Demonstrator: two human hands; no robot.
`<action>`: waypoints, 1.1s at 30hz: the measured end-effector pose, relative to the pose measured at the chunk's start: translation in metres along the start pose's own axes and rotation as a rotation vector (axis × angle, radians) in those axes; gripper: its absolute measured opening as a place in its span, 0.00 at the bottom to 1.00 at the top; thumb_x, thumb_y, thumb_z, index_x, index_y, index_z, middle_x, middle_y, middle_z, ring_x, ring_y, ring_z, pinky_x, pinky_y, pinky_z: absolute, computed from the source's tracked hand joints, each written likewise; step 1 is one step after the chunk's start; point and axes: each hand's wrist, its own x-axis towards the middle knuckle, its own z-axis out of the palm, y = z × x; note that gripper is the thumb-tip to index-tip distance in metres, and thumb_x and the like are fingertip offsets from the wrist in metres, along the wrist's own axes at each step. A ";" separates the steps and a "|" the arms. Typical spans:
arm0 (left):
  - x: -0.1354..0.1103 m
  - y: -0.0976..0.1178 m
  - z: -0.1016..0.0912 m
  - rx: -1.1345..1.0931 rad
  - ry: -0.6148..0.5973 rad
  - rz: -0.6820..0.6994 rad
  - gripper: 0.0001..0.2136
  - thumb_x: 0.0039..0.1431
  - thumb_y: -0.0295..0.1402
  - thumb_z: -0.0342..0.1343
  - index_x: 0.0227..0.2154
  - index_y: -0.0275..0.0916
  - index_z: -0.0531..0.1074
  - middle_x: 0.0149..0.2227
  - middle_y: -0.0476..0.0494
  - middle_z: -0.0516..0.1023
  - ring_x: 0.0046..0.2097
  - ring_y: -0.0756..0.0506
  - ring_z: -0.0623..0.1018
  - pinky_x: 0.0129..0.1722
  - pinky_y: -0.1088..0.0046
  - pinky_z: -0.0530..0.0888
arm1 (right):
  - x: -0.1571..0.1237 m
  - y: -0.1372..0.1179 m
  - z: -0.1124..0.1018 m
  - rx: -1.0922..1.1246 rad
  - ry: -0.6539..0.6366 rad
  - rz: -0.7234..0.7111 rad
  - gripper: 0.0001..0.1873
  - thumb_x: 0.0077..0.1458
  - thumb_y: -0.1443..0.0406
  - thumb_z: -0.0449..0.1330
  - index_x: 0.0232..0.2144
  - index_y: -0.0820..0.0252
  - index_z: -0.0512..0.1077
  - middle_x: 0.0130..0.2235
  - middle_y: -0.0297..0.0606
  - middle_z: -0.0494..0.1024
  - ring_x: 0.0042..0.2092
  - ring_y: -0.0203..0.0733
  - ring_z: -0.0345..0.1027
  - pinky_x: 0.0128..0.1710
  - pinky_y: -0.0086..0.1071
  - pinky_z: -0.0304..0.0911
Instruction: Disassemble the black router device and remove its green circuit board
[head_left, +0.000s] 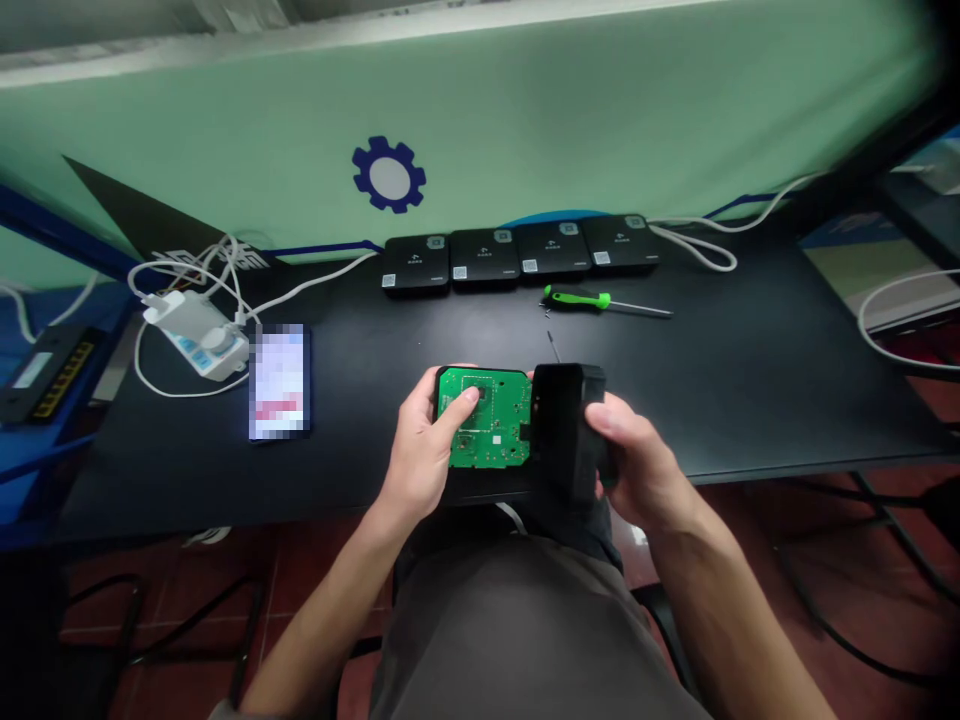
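Observation:
My left hand (pixel 424 445) grips a black casing base with a green circuit board (pixel 491 425) lying in it, thumb pressed on the board. My right hand (pixel 626 450) is wrapped round the black plastic cover (pixel 566 420), tilted up at the board's right edge. Both are held just above the near edge of the black table (pixel 750 390). A green-handled screwdriver (pixel 600 300) lies on the table beyond them, with a few small screws (pixel 551 340) near it.
Several closed black devices (pixel 521 255) stand in a row at the back of the table. A phone (pixel 279 380) and a white power strip (pixel 196 335) with white cables lie at the left. More white cables run at the right, by a second desk.

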 end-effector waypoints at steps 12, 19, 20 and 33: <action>0.007 0.005 -0.019 -0.188 0.190 -0.140 0.19 0.62 0.41 0.77 0.50 0.38 0.79 0.50 0.39 0.88 0.47 0.38 0.89 0.44 0.61 0.90 | 0.006 0.004 -0.015 0.228 -0.036 0.137 0.57 0.58 0.24 0.49 0.67 0.57 0.79 0.62 0.59 0.85 0.40 0.51 0.84 0.25 0.34 0.73; 0.021 -0.015 -0.027 0.048 0.336 0.056 0.26 0.60 0.43 0.78 0.57 0.42 0.77 0.47 0.44 0.85 0.45 0.41 0.88 0.44 0.65 0.88 | 0.010 0.009 -0.024 0.385 0.012 0.117 0.49 0.62 0.29 0.53 0.61 0.60 0.82 0.51 0.59 0.88 0.34 0.46 0.77 0.15 0.24 0.48; 0.022 -0.018 -0.028 0.078 0.337 0.073 0.28 0.61 0.44 0.77 0.60 0.43 0.76 0.47 0.44 0.85 0.45 0.42 0.87 0.43 0.65 0.88 | 0.010 0.008 -0.024 0.383 0.011 0.101 0.48 0.63 0.30 0.52 0.60 0.60 0.82 0.51 0.59 0.88 0.37 0.48 0.79 0.16 0.24 0.49; 0.022 -0.044 -0.034 0.276 0.296 0.276 0.40 0.64 0.43 0.76 0.75 0.47 0.66 0.57 0.40 0.86 0.56 0.37 0.89 0.61 0.53 0.86 | 0.021 0.011 -0.057 -0.349 0.561 -0.233 0.26 0.49 0.50 0.80 0.41 0.59 0.79 0.34 0.40 0.83 0.27 0.41 0.71 0.19 0.30 0.61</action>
